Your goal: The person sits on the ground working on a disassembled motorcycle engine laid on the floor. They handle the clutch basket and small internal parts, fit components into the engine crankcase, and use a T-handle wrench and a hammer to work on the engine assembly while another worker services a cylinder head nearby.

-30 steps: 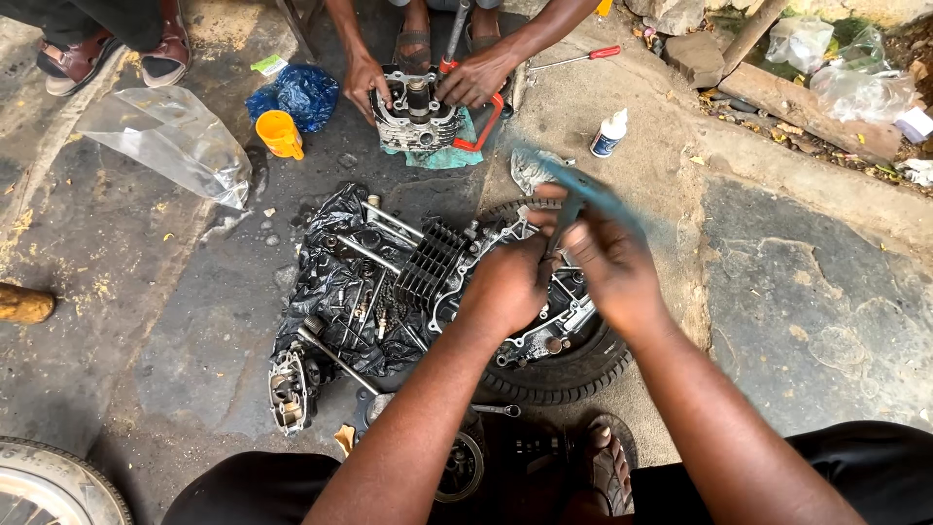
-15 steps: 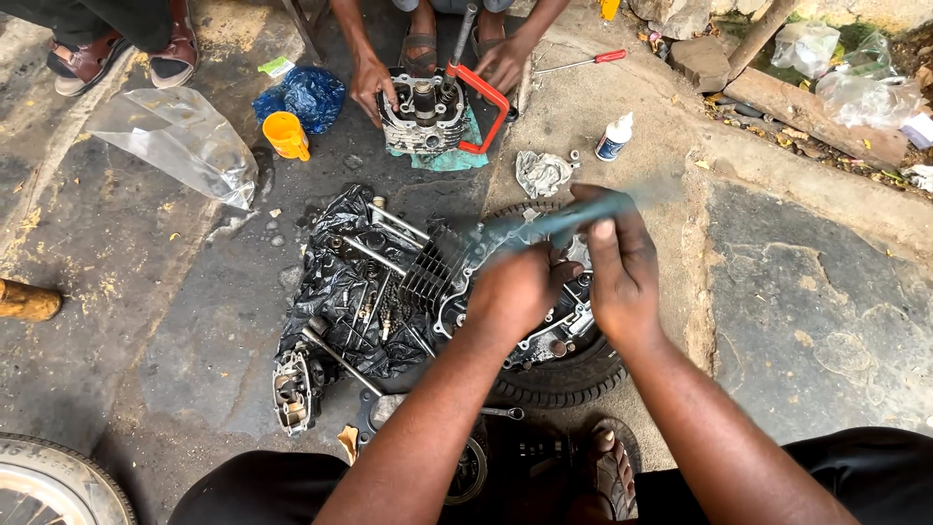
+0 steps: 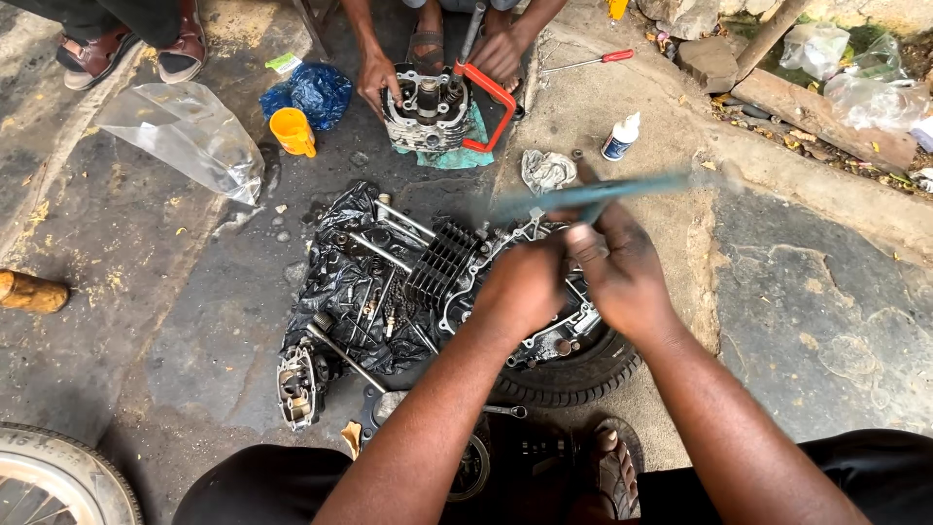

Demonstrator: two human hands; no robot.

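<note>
— What are the person's own hands doing?

— Both are over the engine crankcase (image 3: 544,321), which lies on a black tyre (image 3: 573,374) on the concrete floor (image 3: 797,321). The right hand (image 3: 622,277) has its grip closed around the lower end of a long teal strip (image 3: 603,194), motion-blurred, which slants up and to the right above the case. The left hand (image 3: 520,287) is curled just beside it, touching the right; whether its grip is also clamped on the strip I cannot tell, since the fingers are hidden.

— And around the crankcase?

— To its left, a finned black cylinder block (image 3: 442,262) lies against it. Further left, a black plastic sheet (image 3: 340,282) carries long studs, bolts and small parts. A smaller metal housing (image 3: 296,384) sits at the sheet's lower left corner.

— Anyone else in view?

— Yes, at the top another person's hands (image 3: 379,73) hold a cylinder head (image 3: 425,107) resting on a green cloth (image 3: 457,151), with a red-framed hacksaw (image 3: 486,92) leaning against it. Nearby stand an orange cup (image 3: 292,131), a crumpled blue bag (image 3: 316,92) and a clear plastic bag (image 3: 185,136).

— On the right?

— A small white bottle (image 3: 620,136), a red-handled screwdriver (image 3: 588,63), and a crumpled grey rag (image 3: 546,170) just below the bottle. A wheel rim (image 3: 49,481) shows at the bottom left corner.
</note>
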